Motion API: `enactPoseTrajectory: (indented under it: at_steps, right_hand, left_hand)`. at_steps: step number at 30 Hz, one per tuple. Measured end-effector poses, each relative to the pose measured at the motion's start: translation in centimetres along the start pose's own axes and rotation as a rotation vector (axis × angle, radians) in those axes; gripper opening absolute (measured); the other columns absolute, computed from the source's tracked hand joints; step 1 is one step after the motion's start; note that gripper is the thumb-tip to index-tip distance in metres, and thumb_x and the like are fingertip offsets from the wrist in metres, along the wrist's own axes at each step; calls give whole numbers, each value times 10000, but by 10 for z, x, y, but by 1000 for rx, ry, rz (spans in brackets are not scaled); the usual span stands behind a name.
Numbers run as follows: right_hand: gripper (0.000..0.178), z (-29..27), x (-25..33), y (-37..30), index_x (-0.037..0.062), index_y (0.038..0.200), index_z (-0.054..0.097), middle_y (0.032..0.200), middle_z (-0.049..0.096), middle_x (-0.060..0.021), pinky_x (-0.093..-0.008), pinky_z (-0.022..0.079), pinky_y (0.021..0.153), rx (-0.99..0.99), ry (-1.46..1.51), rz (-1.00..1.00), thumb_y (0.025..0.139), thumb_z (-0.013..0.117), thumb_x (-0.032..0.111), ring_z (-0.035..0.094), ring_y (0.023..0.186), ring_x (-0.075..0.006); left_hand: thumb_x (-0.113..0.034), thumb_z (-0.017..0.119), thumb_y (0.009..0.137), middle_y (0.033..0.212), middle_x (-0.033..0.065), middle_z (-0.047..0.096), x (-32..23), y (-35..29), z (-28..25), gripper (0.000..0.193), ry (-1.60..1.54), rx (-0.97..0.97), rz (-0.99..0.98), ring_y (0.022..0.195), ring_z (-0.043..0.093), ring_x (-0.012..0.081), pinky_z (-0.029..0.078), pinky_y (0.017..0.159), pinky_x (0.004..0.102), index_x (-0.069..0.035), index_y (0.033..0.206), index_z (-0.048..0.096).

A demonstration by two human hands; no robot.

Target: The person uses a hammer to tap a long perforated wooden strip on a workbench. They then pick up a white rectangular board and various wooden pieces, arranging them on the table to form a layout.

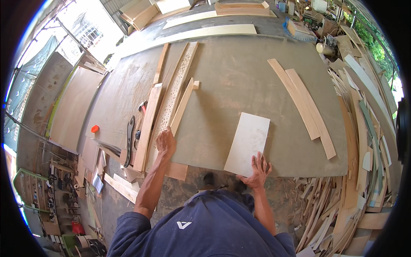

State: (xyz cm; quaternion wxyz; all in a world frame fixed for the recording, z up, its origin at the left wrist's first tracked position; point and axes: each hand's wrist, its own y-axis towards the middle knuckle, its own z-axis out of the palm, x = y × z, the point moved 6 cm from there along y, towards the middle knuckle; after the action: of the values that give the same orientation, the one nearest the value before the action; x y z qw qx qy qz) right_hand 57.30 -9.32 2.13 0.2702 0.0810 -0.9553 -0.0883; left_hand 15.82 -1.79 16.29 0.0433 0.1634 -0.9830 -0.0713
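My left hand (165,143) is closed at the near end of a narrow wooden strip (183,105), which slants away from me beside a long board full of small holes (176,85). A small wood block (196,85) sits at the strip's far end. To the right, a white rectangular panel (248,141) lies on the worktable (231,77). My right hand (257,171) rests at the panel's near right corner with its fingers spread and its thumb by the near edge.
Left of the holed board lie a long plank (147,124), a dark wrench-like tool (129,141) and a red-headed hammer (143,106). Farther left is an orange object (95,128). Two planks (304,103) lie at the right. Scrap wood (319,210) is heaped beyond the table's right edge.
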Motion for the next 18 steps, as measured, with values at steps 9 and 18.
enactPoseTrajectory:
  at_steps: [9, 18]
  right_hand:
    - [1166, -8, -7, 1, 20, 1486, 534, 1671, 328, -154, -599, 83, 1230, 25, 13, -2, 657, 715, 819, 284, 1527, -378]
    - [793, -33, -38, -20, 33, 1432, 567, 1661, 334, -155, -520, 240, 1222, -70, 238, 79, 775, 795, 415, 363, 1491, -349]
  left_hand:
    - [-68, 606, 913, 999, 202, 738, -56, -15, 50, 366, -226, -171, 241, 953, 702, 386, 543, 833, 515, -16, 1270, 667]
    - [-129, 651, 946, 997, 245, 737, -176, -25, 29, 407, -342, 38, 383, 912, 695, 421, 520, 824, 517, 41, 1317, 656]
